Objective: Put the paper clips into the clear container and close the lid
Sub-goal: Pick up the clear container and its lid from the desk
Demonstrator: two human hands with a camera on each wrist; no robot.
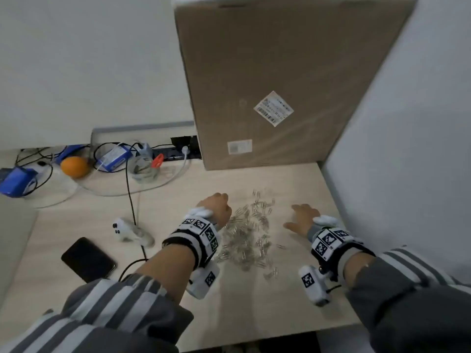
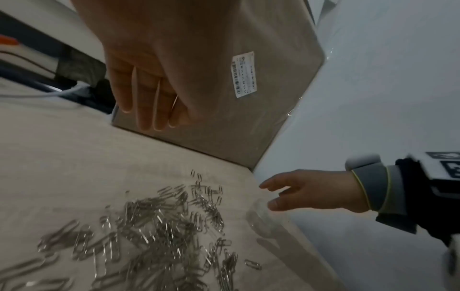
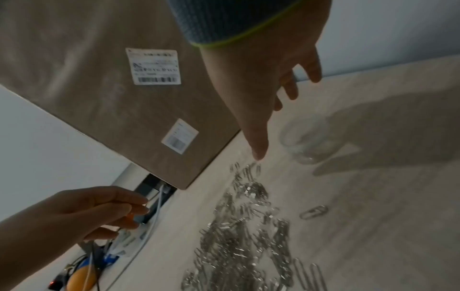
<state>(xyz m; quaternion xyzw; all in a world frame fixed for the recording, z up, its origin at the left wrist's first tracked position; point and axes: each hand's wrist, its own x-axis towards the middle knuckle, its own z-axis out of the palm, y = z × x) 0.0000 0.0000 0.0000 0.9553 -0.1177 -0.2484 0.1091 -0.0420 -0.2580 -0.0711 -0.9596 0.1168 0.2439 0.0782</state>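
A loose heap of silver paper clips point(image 1: 248, 235) lies on the light wooden table point(image 1: 254, 314) between my hands, also seen in the left wrist view point(image 2: 154, 232) and the right wrist view point(image 3: 246, 226). The clear container point(image 3: 306, 141) stands right of the heap, faint in the left wrist view point(image 2: 261, 218); I cannot make out a lid. My right hand point(image 1: 303, 217) hovers over it with fingers spread point(image 2: 306, 189), holding nothing. My left hand point(image 1: 216, 207) hangs above the heap's left edge, its fingers point(image 2: 149, 98) straight, close together and empty.
A tall cardboard box point(image 1: 280, 85) stands just behind the clips. A grey wall point(image 1: 407, 149) borders the table on the right. To the left lie a black phone point(image 1: 88, 259), a white controller point(image 1: 127, 231), an orange point(image 1: 74, 166) and tangled cables point(image 1: 132, 189).
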